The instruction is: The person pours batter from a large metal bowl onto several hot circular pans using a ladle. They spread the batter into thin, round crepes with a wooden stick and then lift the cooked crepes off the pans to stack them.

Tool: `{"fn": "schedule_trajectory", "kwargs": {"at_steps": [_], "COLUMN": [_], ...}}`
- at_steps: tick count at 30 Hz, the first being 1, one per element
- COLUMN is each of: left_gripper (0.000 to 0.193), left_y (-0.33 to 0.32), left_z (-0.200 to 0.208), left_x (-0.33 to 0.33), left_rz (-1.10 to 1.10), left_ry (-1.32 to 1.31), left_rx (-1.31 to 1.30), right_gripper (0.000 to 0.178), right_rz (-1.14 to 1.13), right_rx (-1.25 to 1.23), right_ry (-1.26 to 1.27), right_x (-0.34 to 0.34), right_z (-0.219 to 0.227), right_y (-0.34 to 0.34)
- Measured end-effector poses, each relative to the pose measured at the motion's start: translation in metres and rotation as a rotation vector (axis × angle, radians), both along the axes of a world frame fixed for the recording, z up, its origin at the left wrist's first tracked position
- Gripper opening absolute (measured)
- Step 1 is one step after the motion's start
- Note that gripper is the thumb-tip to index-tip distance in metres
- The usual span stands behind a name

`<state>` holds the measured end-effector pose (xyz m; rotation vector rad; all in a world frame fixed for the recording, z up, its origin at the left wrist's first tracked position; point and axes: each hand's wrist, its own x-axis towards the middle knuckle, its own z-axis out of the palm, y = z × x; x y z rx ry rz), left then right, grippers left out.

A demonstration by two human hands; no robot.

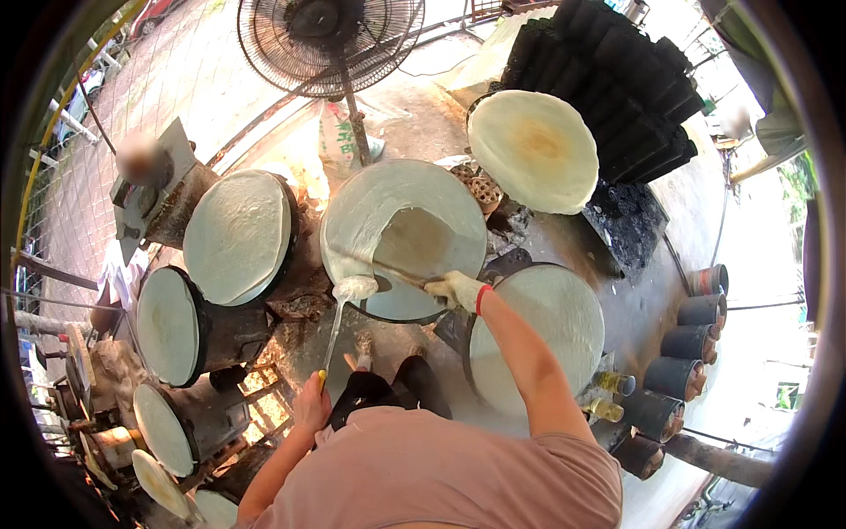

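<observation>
My left hand (311, 404) is closed round the handle of a long ladle (335, 328). White batter coats the ladle's bowl, which is over the near left rim of the middle round griddle (414, 238). Wet pale batter (361, 198) covers the griddle's far and left parts, leaving a bare grey patch in the centre and toward the near right. My right hand (458, 289), in a white glove with a red cuff, grips a thin spreader stick (401, 271). That stick reaches left across the griddle; its far end is hard to make out against the batter.
Batter-covered griddles stand to the left (233, 234) and right (551, 331). A large pale flatbread (533, 150) lies at the far right, beside stacked black ridged pieces (608, 70). Beyond the middle griddle stands a fan (339, 40). Dark cylinders (674, 379) line the right side.
</observation>
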<state>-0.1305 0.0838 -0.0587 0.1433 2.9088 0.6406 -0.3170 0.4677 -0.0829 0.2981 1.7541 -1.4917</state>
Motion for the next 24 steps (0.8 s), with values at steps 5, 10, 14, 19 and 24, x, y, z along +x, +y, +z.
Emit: {"fn": "schedule_trajectory", "kwargs": {"at_steps": [5,10,14,19,24], "left_gripper": [0.036,0.036,0.033,0.028,0.025], "left_y": [-0.015,-0.042,-0.084,-0.142,-0.21], "left_z": [0.008,0.009,0.015,0.044,0.042], "left_x": [-0.005,-0.011,-0.007,-0.02,-0.017], "left_rz": [-0.083,-0.197,-0.185,-0.053,0.207], "left_ry": [-0.047,0.048,0.132,-0.064,-0.303], "left_rx": [-0.017,0.129,0.386,0.62,0.954], "right_gripper": [0.027,0.029,0.016,0.023,0.026], "right_rz": [-0.394,-0.353,-0.722,-0.891,-1.028], "right_rx": [0.081,-0.019,-0.319,-0.35,-0.332], "right_ry": [-0.037,-0.081,-0.089,-0.076,-0.053], "right_x": [0.028,0.085,0.162,0.164,0.086], "right_z": [-0.05,-0.028,-0.016,-0.018,-0.046], "right_y": [0.0,-0.035,-0.092,-0.249,-0.332]}}
